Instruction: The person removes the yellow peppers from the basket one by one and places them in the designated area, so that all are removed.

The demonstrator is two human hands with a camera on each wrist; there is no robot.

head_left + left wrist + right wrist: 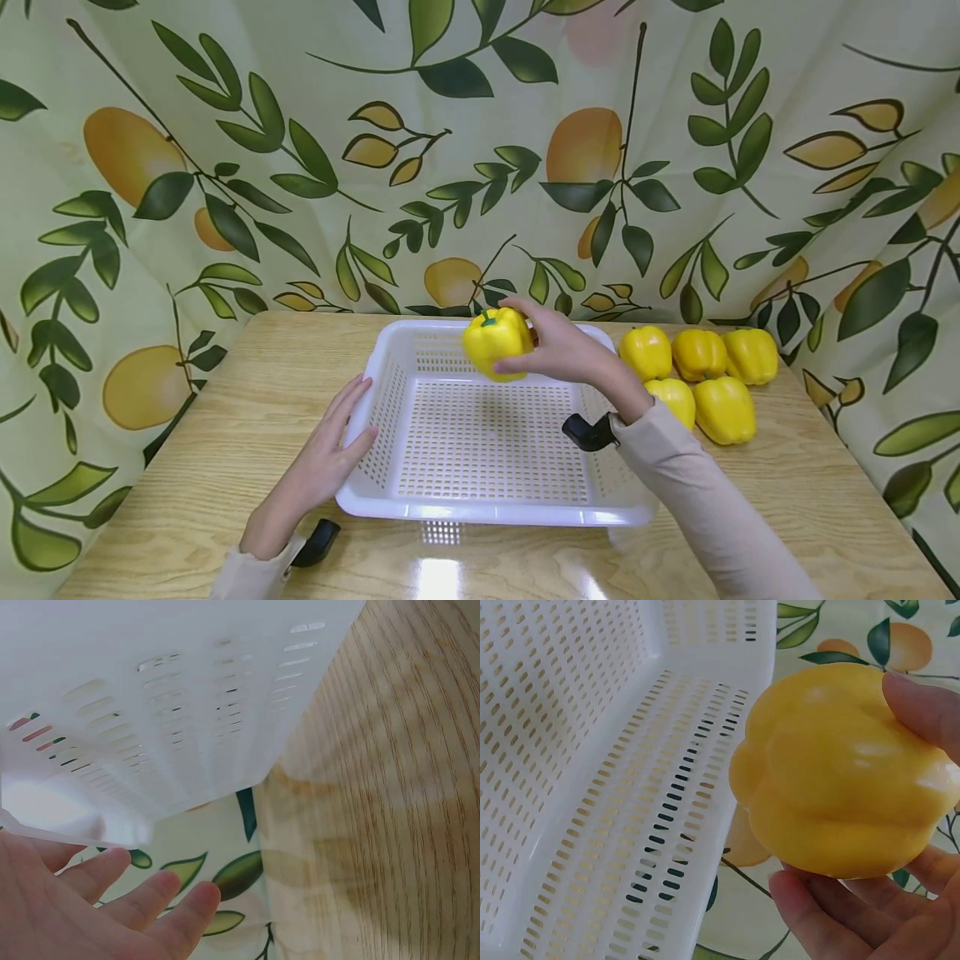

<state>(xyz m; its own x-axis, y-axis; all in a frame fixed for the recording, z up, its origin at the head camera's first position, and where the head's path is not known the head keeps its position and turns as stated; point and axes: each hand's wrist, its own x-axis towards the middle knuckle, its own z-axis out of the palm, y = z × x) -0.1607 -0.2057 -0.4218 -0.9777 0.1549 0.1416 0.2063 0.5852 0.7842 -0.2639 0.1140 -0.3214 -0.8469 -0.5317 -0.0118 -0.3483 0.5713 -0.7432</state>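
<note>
My right hand (558, 342) holds a yellow bell pepper (493, 343) above the far side of a white plastic basket (495, 512). The pepper's green stem faces left, and the thumb and fingers span its body. Seen from the right wrist, the pepper (840, 776) shows its lobed underside beside the basket wall (679, 817). At the basket's left rim, my left hand (322, 450) rests with fingers extended. In the left wrist view its fingers (154, 896) reach out straight alongside the outer wall of the basket (195, 697); part of the hand is out of frame.
Several more yellow bell peppers (725, 410) stand in a cluster on the wooden table (810, 500), right of the basket. A curtain (480, 192) with leaves and fruit hangs behind the table. Small black devices (588, 432) are strapped at both wrists.
</note>
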